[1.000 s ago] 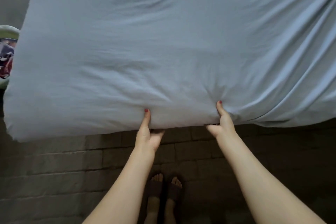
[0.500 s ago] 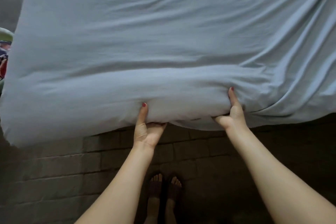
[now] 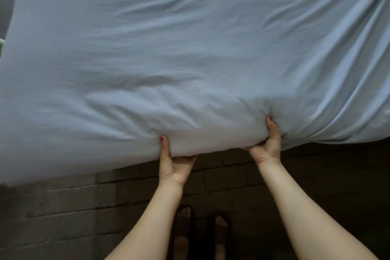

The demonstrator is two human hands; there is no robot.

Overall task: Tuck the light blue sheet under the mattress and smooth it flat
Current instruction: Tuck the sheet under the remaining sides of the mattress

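Both hands, left hand (image 3: 174,163) and right hand (image 3: 266,145), grip the sheet-covered mattress (image 3: 202,139) edge; uneven pull risks bunching the light blue sheet (image 3: 190,48).

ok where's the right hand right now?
In the head view the right hand is right of center, gripping the near edge of the sheet-covered mattress, thumb on top and fingers underneath, with the left hand beside it to the left.

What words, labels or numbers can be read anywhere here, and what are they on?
None can be read.
The light blue sheet is plain, with no tag or print showing.
The left hand and right hand grip its near edge and bear no writing.
The brick floor is unmarked.
A green sliver at the left edge is too cut off to tell.
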